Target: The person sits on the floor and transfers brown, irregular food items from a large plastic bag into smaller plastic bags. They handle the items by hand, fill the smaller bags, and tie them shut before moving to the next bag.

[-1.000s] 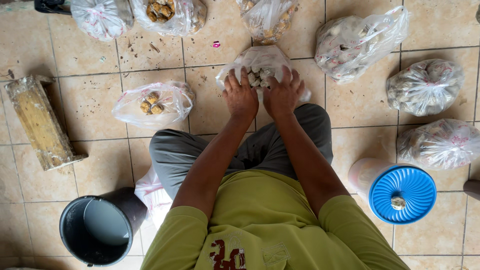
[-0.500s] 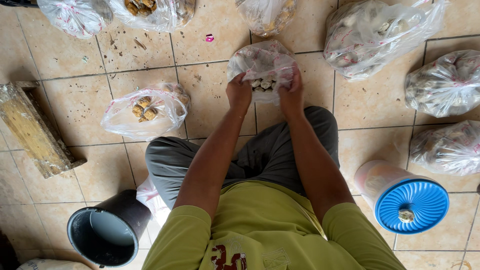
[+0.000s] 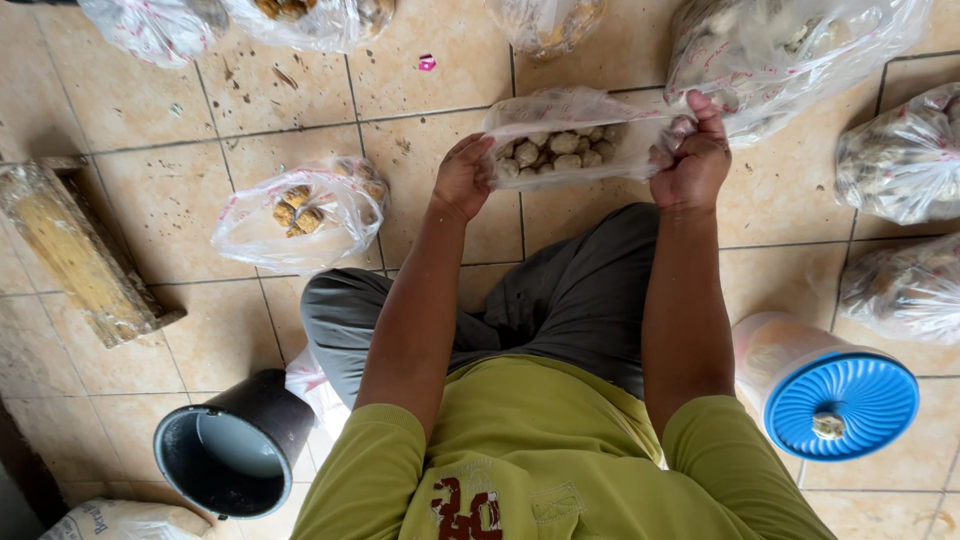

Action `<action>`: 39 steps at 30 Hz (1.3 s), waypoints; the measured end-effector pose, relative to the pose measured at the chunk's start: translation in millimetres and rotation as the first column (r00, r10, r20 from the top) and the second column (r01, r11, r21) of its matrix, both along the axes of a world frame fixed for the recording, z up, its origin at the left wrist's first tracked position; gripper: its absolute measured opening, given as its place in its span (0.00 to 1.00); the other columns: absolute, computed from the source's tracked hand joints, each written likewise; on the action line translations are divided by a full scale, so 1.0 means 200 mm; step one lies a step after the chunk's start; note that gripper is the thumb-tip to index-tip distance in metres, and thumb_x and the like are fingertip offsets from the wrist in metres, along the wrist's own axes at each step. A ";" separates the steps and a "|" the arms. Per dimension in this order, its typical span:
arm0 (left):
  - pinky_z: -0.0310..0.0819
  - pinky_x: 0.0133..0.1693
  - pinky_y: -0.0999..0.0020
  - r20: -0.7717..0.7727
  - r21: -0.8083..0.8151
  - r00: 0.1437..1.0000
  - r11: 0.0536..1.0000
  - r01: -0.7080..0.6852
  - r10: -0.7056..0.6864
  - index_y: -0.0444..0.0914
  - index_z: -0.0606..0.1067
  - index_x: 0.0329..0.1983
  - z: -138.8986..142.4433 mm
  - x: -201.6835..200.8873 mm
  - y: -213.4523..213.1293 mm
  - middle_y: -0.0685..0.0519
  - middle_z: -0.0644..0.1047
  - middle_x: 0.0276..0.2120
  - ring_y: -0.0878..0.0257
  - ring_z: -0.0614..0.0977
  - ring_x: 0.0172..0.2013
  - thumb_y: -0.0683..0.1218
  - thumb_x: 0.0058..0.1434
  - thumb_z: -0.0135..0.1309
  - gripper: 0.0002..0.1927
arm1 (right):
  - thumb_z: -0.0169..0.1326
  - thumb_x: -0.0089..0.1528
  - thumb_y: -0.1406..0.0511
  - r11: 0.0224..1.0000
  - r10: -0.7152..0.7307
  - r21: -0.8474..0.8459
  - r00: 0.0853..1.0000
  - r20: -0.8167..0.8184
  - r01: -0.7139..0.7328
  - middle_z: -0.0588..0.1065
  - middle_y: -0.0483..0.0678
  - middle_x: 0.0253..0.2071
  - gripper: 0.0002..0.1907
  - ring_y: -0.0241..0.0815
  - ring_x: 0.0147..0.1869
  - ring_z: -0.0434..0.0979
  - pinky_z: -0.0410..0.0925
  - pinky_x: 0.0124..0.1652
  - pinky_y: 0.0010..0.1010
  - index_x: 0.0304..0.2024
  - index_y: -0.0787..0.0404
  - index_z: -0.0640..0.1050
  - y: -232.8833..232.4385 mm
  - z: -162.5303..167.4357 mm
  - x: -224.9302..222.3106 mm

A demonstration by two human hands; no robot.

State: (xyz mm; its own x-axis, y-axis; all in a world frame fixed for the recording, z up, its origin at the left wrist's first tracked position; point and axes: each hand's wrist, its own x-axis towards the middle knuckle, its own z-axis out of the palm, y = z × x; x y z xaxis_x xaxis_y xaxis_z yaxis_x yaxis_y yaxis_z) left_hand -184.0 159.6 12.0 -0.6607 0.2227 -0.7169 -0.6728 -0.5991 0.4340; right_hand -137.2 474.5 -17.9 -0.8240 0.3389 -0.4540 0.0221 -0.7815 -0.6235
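Observation:
A clear plastic bag (image 3: 575,135) with several small pale round pieces inside is stretched sideways in the air above my knees. My left hand (image 3: 462,178) grips its left end. My right hand (image 3: 690,155) grips its right end, thumb up. I sit cross-legged on a tan tiled floor (image 3: 170,200), in grey trousers and a green shirt.
A half-empty clear bag of brown lumps (image 3: 300,213) lies to the left. More filled bags lie along the top (image 3: 310,15) and right (image 3: 900,150). A black bucket (image 3: 235,450) stands lower left, a wooden box (image 3: 75,250) at far left, a blue-lidded jar (image 3: 835,395) lower right.
The bag was pressed on the floor under both hands; now it is lifted and my hands have moved apart, pulling it wide.

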 end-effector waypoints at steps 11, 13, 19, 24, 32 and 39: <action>0.63 0.23 0.72 -0.125 -0.388 0.973 0.912 0.132 -0.194 0.42 0.84 0.45 -0.01 0.06 0.21 0.63 0.70 0.21 0.72 0.65 0.20 0.58 0.72 0.50 0.19 | 0.53 0.65 0.74 -0.327 0.428 0.937 0.903 0.028 0.126 0.77 0.56 0.54 0.22 0.57 0.60 0.76 0.71 0.59 0.46 0.55 0.51 0.62 -0.35 0.08 0.06; 0.64 0.25 0.71 -0.155 -0.408 0.966 0.904 0.129 -0.208 0.42 0.83 0.51 0.01 0.07 0.19 0.59 0.68 0.21 0.70 0.65 0.21 0.59 0.72 0.49 0.20 | 0.55 0.61 0.71 -0.424 0.429 0.885 0.818 0.384 -0.193 0.77 0.59 0.55 0.20 0.61 0.60 0.77 0.71 0.57 0.49 0.56 0.56 0.76 -0.44 0.06 0.00; 0.71 0.51 0.65 -0.282 -0.417 0.925 0.901 0.122 -0.256 0.44 0.68 0.68 0.09 0.20 -0.03 0.55 0.77 0.55 0.66 0.75 0.55 0.52 0.70 0.50 0.24 | 0.58 0.66 0.66 -0.163 0.619 0.976 0.755 0.216 -0.146 0.76 0.61 0.57 0.19 0.57 0.57 0.78 0.73 0.53 0.43 0.59 0.67 0.75 -0.40 0.10 -0.04; 0.73 0.56 0.64 -0.544 -0.771 0.666 0.617 -0.156 -0.511 0.37 0.71 0.65 0.12 0.53 -0.44 0.47 0.77 0.57 0.58 0.78 0.58 0.46 0.70 0.55 0.21 | 0.59 0.71 0.65 0.344 0.693 0.828 0.715 0.095 -0.444 0.75 0.51 0.52 0.20 0.41 0.50 0.76 0.73 0.49 0.33 0.63 0.64 0.72 -0.33 0.13 0.37; 0.77 0.47 0.67 -0.548 -0.818 0.835 0.177 -0.547 0.049 0.34 0.78 0.47 0.14 1.47 -1.16 0.47 0.80 0.45 0.58 0.82 0.44 0.40 0.70 0.54 0.06 | 0.55 0.74 0.54 0.958 0.284 0.107 0.941 -0.187 -0.267 0.77 0.50 0.46 0.24 0.40 0.47 0.77 0.74 0.47 0.29 0.67 0.59 0.69 -0.14 -0.07 0.66; 0.75 0.49 0.56 -0.079 -0.972 0.973 -0.235 -0.026 0.216 0.37 0.78 0.45 -0.05 2.16 -1.46 0.47 0.79 0.42 0.49 0.81 0.45 0.44 0.62 0.61 0.10 | 0.57 0.73 0.54 0.877 0.442 0.273 0.886 -0.141 -0.395 0.76 0.48 0.49 0.26 0.39 0.44 0.74 0.71 0.45 0.29 0.67 0.62 0.71 -0.15 -0.10 0.62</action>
State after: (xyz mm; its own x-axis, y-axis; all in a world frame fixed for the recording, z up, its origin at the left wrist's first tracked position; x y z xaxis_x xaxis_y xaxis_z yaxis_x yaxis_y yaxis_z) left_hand 247.2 -132.8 2.1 -0.4850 -0.8745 -0.0046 -0.7382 0.4066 0.5383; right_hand -12.7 444.1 -38.3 -0.9745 0.0176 -0.2238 0.1758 -0.5600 -0.8096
